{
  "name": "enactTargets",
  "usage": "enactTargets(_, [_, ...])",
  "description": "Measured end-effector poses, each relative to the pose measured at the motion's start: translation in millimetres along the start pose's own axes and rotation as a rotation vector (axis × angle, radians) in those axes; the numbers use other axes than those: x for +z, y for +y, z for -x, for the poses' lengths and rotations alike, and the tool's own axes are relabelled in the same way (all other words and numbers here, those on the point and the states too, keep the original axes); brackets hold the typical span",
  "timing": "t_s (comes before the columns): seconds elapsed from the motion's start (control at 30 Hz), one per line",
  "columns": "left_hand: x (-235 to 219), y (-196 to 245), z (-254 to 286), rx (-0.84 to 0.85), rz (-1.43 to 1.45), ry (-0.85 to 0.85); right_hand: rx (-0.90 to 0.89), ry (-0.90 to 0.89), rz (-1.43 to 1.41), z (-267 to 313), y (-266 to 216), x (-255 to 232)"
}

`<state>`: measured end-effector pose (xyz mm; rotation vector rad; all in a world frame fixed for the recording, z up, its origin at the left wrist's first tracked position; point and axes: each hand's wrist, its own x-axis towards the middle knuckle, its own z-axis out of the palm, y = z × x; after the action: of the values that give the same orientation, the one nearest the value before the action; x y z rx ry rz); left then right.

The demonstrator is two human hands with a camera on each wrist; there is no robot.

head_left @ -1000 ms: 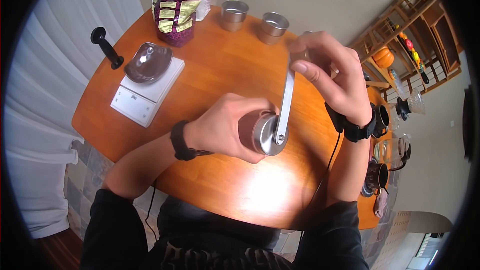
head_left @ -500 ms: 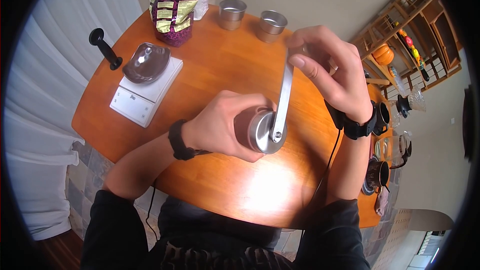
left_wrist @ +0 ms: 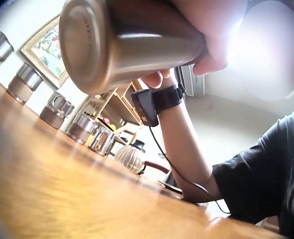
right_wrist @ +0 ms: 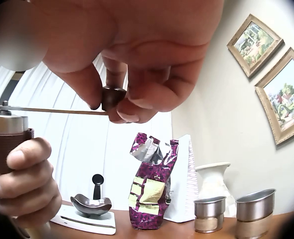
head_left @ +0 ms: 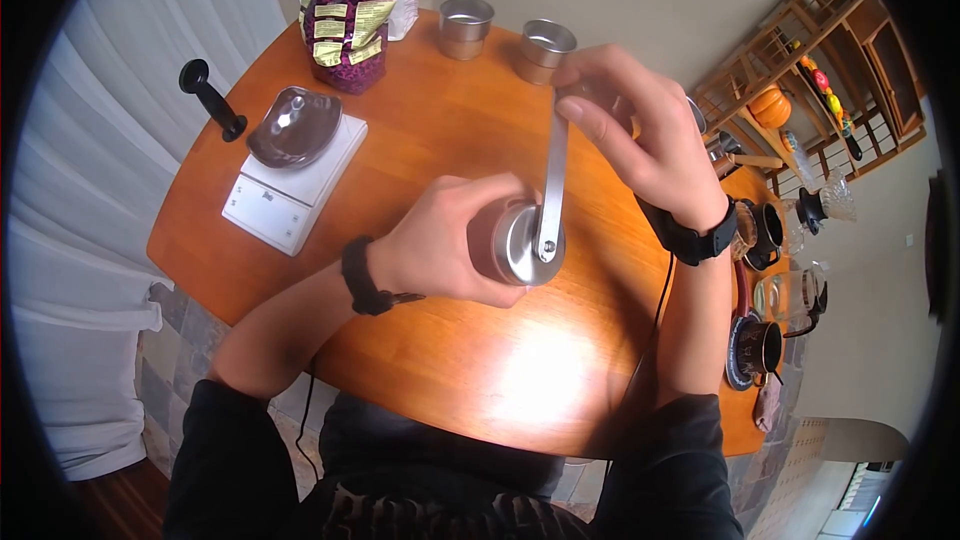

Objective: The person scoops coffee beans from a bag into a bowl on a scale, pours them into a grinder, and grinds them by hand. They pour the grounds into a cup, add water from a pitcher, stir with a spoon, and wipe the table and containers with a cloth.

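A hand coffee grinder (head_left: 520, 245) with a brown band and a steel top is held above the table by my left hand (head_left: 425, 245), fingers wrapped round its body. From its top a flat steel crank (head_left: 553, 165) points away from me. At the crank's far end my right hand (head_left: 645, 135) pinches the dark knob (right_wrist: 113, 98) between thumb and fingers. The left wrist view shows the grinder's round metal base (left_wrist: 84, 45) tilted over the tabletop. Near my left hand stands a white scale (head_left: 270, 202) bearing a dark, shiny dish (head_left: 295, 130).
A black scoop (head_left: 212, 100) lies beside the dish. Behind are a purple patterned bag (head_left: 350, 30) and steel cups (head_left: 466, 28) (head_left: 546, 48). A glass server (head_left: 785, 295) and a black cup (head_left: 757, 348) line the right edge. A cable (head_left: 655, 325) trails from my right wrist.
Both hands and the grinder have shifted slightly away from me. The knob end of the crank has moved left with my right hand. My grips look the same.
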<state>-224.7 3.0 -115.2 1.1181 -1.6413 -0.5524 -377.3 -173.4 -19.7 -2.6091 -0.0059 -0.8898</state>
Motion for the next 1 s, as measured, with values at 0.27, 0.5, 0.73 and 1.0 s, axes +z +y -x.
enactTargets(0.27, [-3, 4, 0, 0.055, 0.038, 0.119, 0.003, 0.059, -0.004, -1, 0, 2])
enactTargets(0.5, [-37, -11, -12, -0.048, -0.011, 0.412, 0.033, -0.032, 0.261, 12, -6, -9])
enactTargets(0.73, [-33, -2, -12, -0.222, 0.156, 0.482, 0.018, -0.045, 0.203, 14, -29, -20])
enactTargets(1.0, [-31, -15, -11, -0.284, 0.318, 0.439, -0.085, -0.055, 0.168, 16, -46, -17])
